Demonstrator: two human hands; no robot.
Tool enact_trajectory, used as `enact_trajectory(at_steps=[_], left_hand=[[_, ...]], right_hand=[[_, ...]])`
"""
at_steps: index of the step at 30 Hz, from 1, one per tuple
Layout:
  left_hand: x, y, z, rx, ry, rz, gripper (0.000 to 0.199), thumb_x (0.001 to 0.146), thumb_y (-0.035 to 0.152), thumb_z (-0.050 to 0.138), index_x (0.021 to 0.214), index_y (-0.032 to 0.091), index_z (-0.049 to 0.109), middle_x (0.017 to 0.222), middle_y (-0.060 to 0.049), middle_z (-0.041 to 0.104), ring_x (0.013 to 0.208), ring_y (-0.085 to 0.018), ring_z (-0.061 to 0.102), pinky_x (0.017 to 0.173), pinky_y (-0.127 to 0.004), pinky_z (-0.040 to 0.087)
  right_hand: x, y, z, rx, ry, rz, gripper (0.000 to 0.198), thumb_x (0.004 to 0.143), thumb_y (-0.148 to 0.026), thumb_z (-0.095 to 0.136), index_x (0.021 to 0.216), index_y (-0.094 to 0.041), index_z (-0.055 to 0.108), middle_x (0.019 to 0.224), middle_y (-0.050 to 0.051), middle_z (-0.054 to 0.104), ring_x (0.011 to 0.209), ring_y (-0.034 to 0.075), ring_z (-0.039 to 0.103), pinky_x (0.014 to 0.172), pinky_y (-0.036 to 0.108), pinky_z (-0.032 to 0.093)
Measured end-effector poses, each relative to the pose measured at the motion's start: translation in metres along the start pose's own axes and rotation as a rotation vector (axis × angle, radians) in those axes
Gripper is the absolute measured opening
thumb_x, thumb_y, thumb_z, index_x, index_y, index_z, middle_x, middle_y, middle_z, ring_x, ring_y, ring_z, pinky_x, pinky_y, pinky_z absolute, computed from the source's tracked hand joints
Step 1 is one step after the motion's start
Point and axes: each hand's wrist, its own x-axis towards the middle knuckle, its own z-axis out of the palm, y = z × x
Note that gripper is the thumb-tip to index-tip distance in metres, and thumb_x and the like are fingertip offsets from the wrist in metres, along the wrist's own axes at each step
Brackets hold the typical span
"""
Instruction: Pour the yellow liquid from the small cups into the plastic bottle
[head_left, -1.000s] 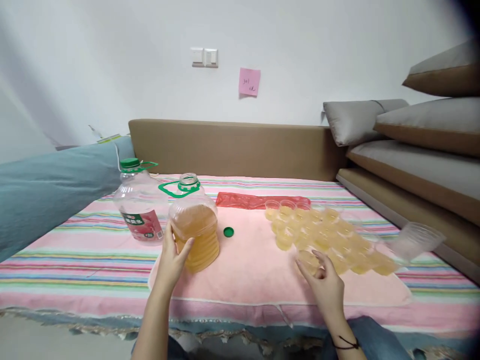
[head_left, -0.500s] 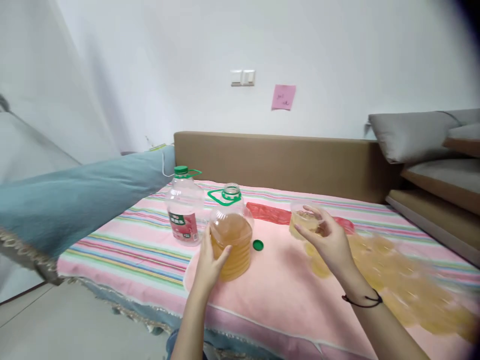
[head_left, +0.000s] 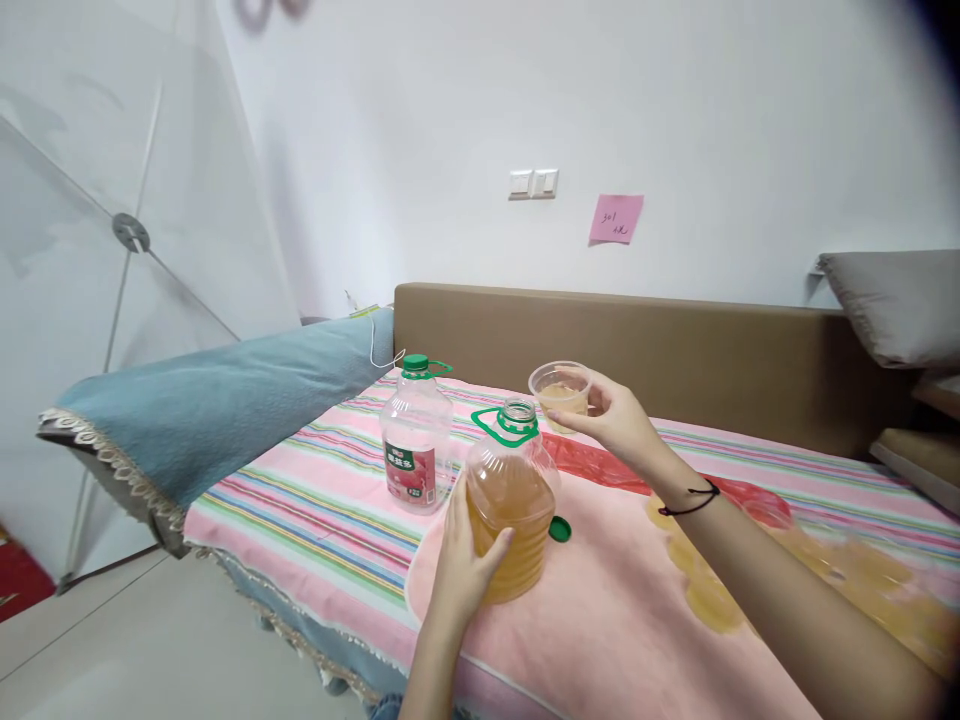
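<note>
My left hand (head_left: 466, 560) is wrapped round the lower left side of a big clear plastic jug (head_left: 514, 500) of amber liquid. The jug stands upright and uncapped, a green carry loop about its neck. In my right hand (head_left: 607, 415) is a clear plastic cup (head_left: 561, 398) with some pale yellow liquid, pinched at its right side. The cup is raised just behind and right of the jug's mouth. A green cap (head_left: 560, 529) lies on the pink cloth beside the jug. Left of it stands a second, capped jug (head_left: 410, 470) with a red and green label.
Several cups of yellow liquid (head_left: 709, 590) stand on the right, partly behind my right arm. A red plastic bag (head_left: 592, 462) lies behind the pink cloth (head_left: 600, 610). The brown backrest (head_left: 600, 340) runs along the wall; a blue-covered armrest (head_left: 247, 390) bounds the left.
My right hand has carried the cup left and up, close to the jug's mouth. My left hand keeps its hold on the jug. The view has swung left.
</note>
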Motion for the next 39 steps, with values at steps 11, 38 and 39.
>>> enact_trajectory(at_steps=[11, 38, 39], left_hand=[[-0.001, 0.002, 0.001, 0.009, 0.003, -0.004, 0.09, 0.084, 0.057, 0.061, 0.154, 0.02, 0.018, 0.164, -0.012, 0.019, 0.153, -0.024, 0.016, 0.128, -0.047, 0.014], [-0.001, 0.004, 0.0, 0.002, 0.0, -0.005, 0.09, 0.084, 0.055, 0.062, 0.155, 0.022, 0.018, 0.164, -0.012, 0.02, 0.153, -0.027, 0.015, 0.128, -0.049, 0.013], [-0.001, 0.004, 0.0, 0.006, -0.004, -0.006, 0.091, 0.084, 0.056, 0.062, 0.155, 0.022, 0.017, 0.164, -0.012, 0.019, 0.153, -0.027, 0.015, 0.128, -0.049, 0.013]], right_hand=[[0.015, -0.018, -0.001, -0.189, -0.094, -0.033, 0.06, 0.064, -0.029, 0.083, 0.121, -0.023, 0.067, 0.116, 0.007, 0.071, 0.103, 0.028, 0.068, 0.092, 0.042, 0.054], [0.024, -0.032, -0.01, -0.501, -0.104, -0.151, 0.055, 0.063, -0.019, 0.076, 0.118, -0.024, 0.069, 0.105, 0.003, 0.075, 0.092, 0.025, 0.069, 0.083, 0.038, 0.054], [0.024, -0.032, -0.01, -0.509, -0.107, -0.158, 0.055, 0.063, -0.018, 0.075, 0.118, -0.024, 0.069, 0.105, 0.003, 0.075, 0.092, 0.025, 0.069, 0.083, 0.037, 0.053]])
